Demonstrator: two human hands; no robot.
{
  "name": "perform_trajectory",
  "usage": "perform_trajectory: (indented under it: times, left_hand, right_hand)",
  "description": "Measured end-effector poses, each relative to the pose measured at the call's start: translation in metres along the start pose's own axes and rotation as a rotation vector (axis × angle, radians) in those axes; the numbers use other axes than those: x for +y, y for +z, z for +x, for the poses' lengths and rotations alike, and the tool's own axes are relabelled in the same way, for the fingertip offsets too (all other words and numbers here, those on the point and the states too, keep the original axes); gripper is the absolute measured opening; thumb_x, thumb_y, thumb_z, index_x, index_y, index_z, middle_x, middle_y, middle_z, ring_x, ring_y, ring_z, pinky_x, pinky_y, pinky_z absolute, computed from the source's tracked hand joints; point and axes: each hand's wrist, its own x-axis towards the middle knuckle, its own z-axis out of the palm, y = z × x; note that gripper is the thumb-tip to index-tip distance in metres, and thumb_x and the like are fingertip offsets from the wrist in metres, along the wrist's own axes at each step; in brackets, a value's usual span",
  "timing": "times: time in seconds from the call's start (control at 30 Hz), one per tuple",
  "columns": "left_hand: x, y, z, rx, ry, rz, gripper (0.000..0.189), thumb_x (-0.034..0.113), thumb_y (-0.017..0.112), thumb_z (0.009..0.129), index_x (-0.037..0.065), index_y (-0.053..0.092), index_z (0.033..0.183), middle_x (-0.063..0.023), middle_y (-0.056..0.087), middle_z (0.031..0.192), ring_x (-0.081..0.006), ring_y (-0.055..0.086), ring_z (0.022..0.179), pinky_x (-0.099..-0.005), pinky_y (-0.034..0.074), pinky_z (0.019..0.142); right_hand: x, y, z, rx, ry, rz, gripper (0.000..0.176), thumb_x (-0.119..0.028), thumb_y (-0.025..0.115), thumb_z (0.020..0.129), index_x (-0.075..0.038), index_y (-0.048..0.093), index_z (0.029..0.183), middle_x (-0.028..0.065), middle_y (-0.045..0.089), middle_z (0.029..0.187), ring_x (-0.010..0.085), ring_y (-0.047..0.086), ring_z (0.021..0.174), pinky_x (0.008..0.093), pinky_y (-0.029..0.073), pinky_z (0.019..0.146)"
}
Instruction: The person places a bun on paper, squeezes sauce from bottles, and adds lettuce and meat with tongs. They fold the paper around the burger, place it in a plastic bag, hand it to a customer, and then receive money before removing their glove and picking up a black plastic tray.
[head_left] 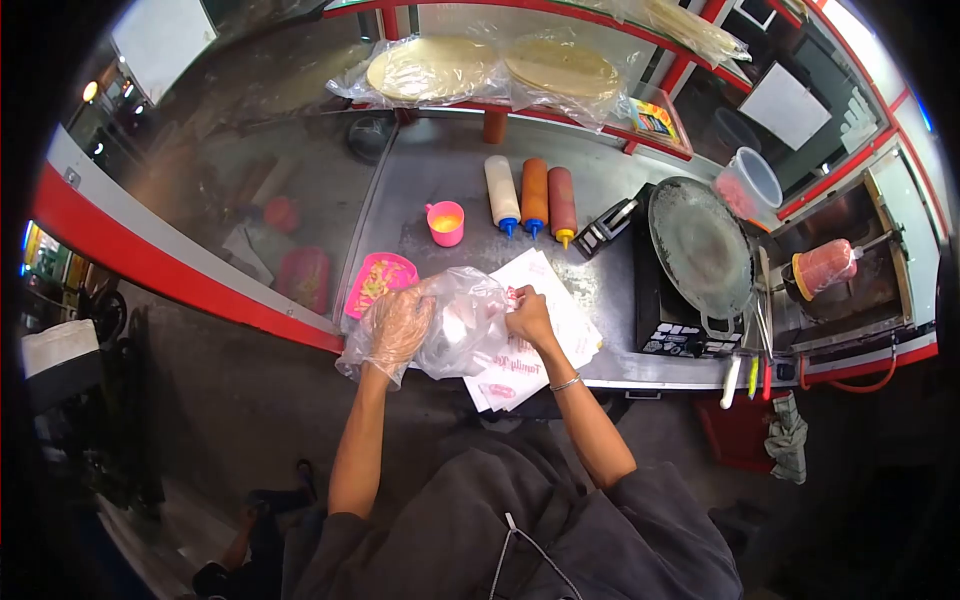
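My left hand (398, 325), in a clear plastic glove, is closed at the left side of a crumpled clear plastic bag (455, 330); its fingertips are partly hidden. My right hand (531, 318), bare with a bracelet at the wrist, pinches the bag's right end, where a small red-and-white print shows. Under the bag and right hand lies a stack of printed paper sheets (535, 280). Just beyond my left hand sits a pink tray (402, 268) of chopped pale food. Behind it stands a pink cup (446, 238) with yellow liquid inside.
Squeeze bottles, white (501, 190), orange (535, 190) and red (563, 200), lie behind the papers. Black tongs (607, 228) rest beside a griddle pan (702, 245) on a stove. Knives (732, 380) hang at the right front edge. Bagged flatbreads (433, 68) fill the shelf above. A meat spit (825, 268) is far right.
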Motion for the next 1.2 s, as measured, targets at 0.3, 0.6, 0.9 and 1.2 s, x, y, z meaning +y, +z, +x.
perform_trajectory:
  times: [0.3,0.6,0.9,1.2]
  left_hand:
    - [0.0,0.052,0.006,-0.159,0.072,-0.221,0.031,0.025,0.044,0.104,0.006,0.061,0.12,-0.0197,0.065,0.102,-0.0381,0.06,0.096,-0.0496,0.045,0.087]
    - [-0.008,0.143,0.04,-0.075,0.623,0.212,0.031,0.013,0.055,0.087,-0.006,0.06,0.111,-0.0154,0.061,0.087,-0.03,0.062,0.086,-0.0424,0.05,0.078]
    - [-0.003,0.141,0.04,-0.261,0.212,0.026,0.037,0.02,0.047,0.097,-0.002,0.056,0.125,-0.0187,0.067,0.093,-0.0352,0.064,0.088,-0.0493,0.05,0.082]
    - [0.031,0.073,0.061,-0.111,-0.017,-0.183,0.032,0.028,0.058,0.096,-0.001,0.072,0.092,-0.0223,0.071,0.091,-0.0334,0.07,0.083,-0.0456,0.054,0.076]
  right_hand:
    - [-0.048,-0.147,-0.058,0.176,-0.267,0.689,0.047,-0.006,0.077,0.088,0.003,0.05,0.125,0.0127,0.067,0.112,0.0169,0.067,0.098,0.0303,0.055,0.086]
    - [-0.065,-0.121,-0.085,0.016,-0.555,-0.023,0.043,-0.005,0.076,0.081,-0.004,0.055,0.118,0.0218,0.068,0.101,0.0391,0.068,0.097,0.0435,0.055,0.083]
    - [-0.054,-0.072,-0.016,-0.354,-0.347,-0.967,0.049,-0.032,0.077,0.083,0.0,0.058,0.115,0.024,0.071,0.101,0.0456,0.065,0.102,0.0556,0.051,0.09]
    - [-0.123,-0.139,-0.039,-0.486,-0.22,-1.209,0.065,-0.059,0.063,0.09,0.003,0.07,0.109,0.0238,0.069,0.117,0.0383,0.067,0.107,0.0447,0.053,0.094]
